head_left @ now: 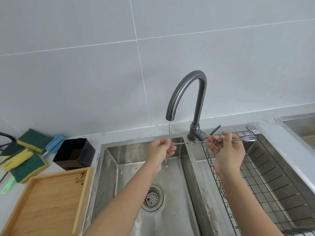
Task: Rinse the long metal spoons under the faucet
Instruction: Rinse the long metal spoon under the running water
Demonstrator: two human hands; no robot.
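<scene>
While water runs from the faucet [185,94] onto its left end, the long metal spoon [196,142] lies level above the sink [109,167] divider, its forked tip at three o'clock over the wire rack [272,181]. It looks light, stiff and thin, and wet enough to slip, so a two-point pinch suits it best. At nine o'clock the left hand [160,149] curls loosely round the bowl end under the stream. At three o'clock the right hand [226,150] pinches the twisted stem between thumb and fingertips, other fingers spread.
</scene>
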